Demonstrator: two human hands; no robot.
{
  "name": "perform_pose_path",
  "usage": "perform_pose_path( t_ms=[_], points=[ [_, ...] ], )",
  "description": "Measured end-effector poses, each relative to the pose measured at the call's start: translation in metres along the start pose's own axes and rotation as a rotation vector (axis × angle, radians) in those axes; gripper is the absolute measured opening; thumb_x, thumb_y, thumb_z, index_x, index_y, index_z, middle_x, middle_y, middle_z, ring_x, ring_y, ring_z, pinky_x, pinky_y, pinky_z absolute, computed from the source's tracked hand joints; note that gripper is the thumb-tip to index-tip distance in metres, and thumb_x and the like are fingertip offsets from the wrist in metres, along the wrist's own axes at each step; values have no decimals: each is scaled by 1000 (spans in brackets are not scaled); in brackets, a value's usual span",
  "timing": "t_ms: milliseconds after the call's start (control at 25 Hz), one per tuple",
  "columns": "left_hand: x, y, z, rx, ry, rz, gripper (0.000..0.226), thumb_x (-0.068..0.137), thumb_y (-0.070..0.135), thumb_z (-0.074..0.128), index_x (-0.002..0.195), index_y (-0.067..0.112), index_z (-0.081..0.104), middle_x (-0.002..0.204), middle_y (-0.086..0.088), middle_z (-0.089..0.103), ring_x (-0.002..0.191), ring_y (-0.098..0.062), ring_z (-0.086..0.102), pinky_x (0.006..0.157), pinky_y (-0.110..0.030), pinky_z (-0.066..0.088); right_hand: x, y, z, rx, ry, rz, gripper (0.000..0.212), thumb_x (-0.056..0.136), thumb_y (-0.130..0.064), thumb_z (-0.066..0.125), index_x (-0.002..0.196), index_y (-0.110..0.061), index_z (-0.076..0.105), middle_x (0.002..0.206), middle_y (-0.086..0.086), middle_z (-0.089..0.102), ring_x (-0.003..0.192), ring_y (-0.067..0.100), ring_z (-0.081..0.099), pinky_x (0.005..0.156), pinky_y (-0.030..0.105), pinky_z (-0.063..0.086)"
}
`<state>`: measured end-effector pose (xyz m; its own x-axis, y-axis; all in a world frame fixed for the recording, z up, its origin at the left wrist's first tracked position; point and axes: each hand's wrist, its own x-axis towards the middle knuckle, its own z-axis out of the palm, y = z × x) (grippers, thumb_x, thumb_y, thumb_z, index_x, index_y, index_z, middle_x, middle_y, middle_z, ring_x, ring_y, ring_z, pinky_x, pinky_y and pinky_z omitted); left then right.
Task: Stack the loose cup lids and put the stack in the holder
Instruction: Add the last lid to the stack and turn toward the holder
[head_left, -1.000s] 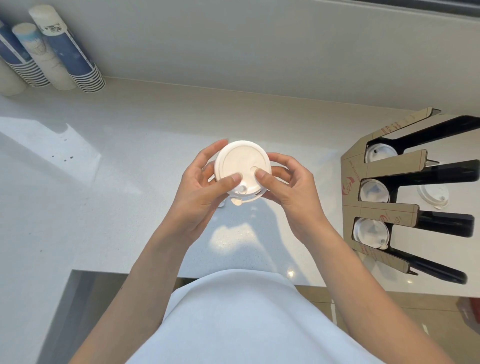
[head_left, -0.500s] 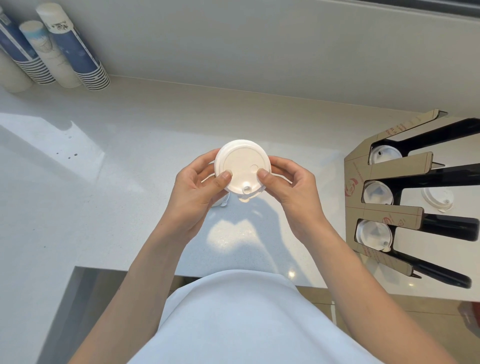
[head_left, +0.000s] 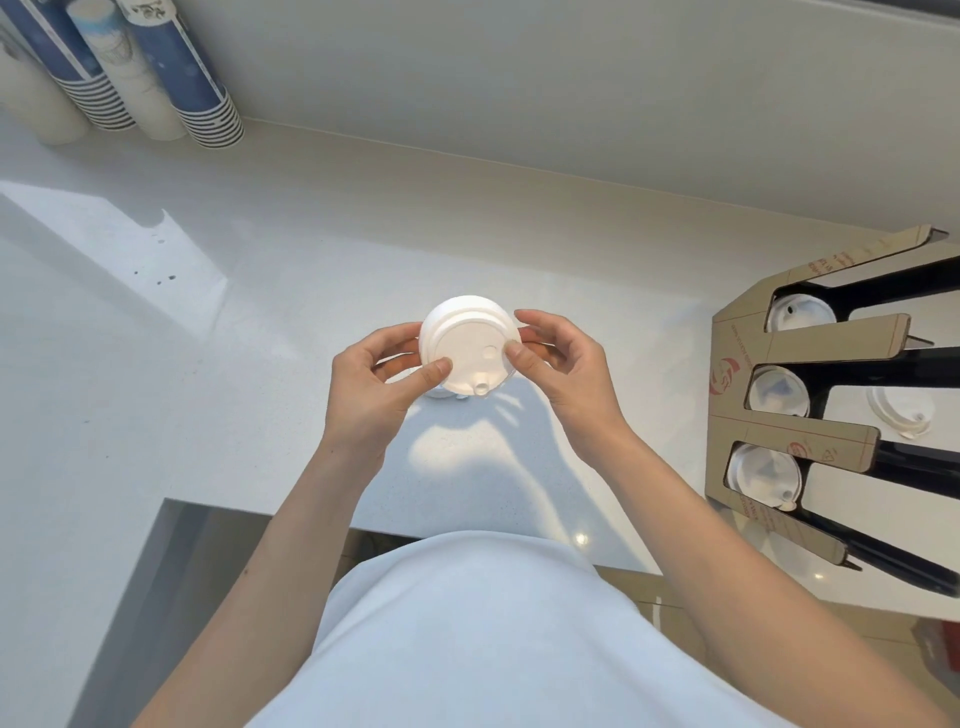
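Observation:
Both hands hold a stack of white cup lids (head_left: 470, 349) above the middle of the white counter (head_left: 208, 364). My left hand (head_left: 375, 389) grips its left side, thumb on the top lid. My right hand (head_left: 563, 371) pinches the right side, thumb on the rim. The top lid shows a round dimple and a small spout facing me. The cardboard lid holder (head_left: 810, 338) stands at the right with three slots, each with white lids inside (head_left: 763, 475). One loose lid (head_left: 901, 410) lies on the counter behind the holder.
Stacks of blue and white paper cups (head_left: 171, 67) lean against the wall at the back left. The counter's front edge (head_left: 363, 522) runs just before my body, with a dark gap below at the left. A wall closes the back.
The lid stack has dropped slightly and turned, so the spout now points lower right. My thumbs have shifted on the top lid. The view has moved closer and a little left.

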<state>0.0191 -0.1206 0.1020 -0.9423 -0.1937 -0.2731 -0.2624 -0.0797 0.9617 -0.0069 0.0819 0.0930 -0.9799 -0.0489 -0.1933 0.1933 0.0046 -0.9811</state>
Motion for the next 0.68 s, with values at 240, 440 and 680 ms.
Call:
perform_pose_path(
  t_ms=[240, 440, 680],
  points=[
    [-5, -18, -22, -87, 155, -143, 38, 82, 8, 80, 118, 6, 72, 111, -13, 75, 97, -20, 72, 85, -28, 59, 30, 57, 19, -306, 44, 153, 40, 91, -25, 68, 129, -18, 58, 108, -2, 63, 104, 13, 62, 90, 30, 48],
    [-9, -18, -40, -177, 207, -214, 38, 85, 8, 77, 122, 2, 69, 117, -15, 74, 112, -25, 71, 92, -33, 59, 60, 91, 37, -800, -167, 200, 85, 85, -38, 74, 151, -11, 28, 151, 11, 36, 141, 27, 36, 109, 37, 36],
    [-14, -10, -56, -224, 232, -218, 36, 86, 9, 77, 120, 3, 70, 110, -8, 76, 112, -24, 71, 87, -29, 61, 75, 99, 60, -1011, -252, 99, 90, 79, -44, 77, 147, -12, 29, 150, 7, 36, 139, 30, 33, 98, 42, 41]
  ],
)
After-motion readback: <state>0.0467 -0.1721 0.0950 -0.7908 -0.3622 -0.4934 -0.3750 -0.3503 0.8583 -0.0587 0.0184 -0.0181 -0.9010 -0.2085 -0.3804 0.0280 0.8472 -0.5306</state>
